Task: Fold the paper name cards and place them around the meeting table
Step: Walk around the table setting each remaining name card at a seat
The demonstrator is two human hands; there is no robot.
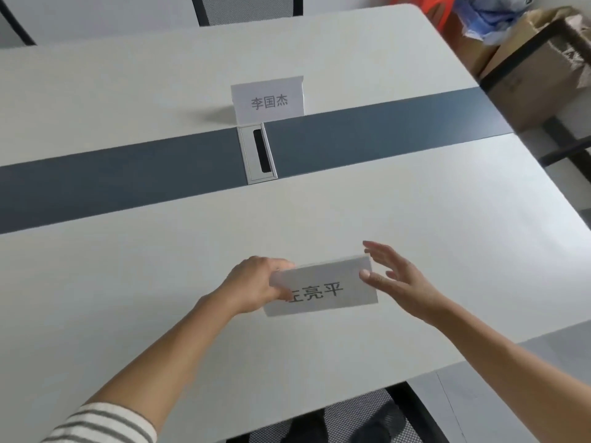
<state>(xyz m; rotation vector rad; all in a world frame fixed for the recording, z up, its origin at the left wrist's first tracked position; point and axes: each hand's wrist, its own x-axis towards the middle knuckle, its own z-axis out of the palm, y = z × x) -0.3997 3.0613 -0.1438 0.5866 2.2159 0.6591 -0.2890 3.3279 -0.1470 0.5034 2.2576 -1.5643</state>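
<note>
A folded white name card (332,287) with black printed characters sits on the near half of the white meeting table (415,219). My left hand (252,286) grips the card's left end, thumb on its front face. At the card's right end my right hand (396,276) hovers with fingers spread and straight, its thumb tip at the card's corner. A second folded name card (268,99) stands upright on the far half of the table, just behind the dark centre strip.
A grey-blue strip (128,174) crosses the table's middle, with a silver cable hatch (257,153) set in it. Cardboard boxes (540,75) and bags stand off the table's right end. Mesh chairs sit at the near edge (348,417) and the far side (246,8).
</note>
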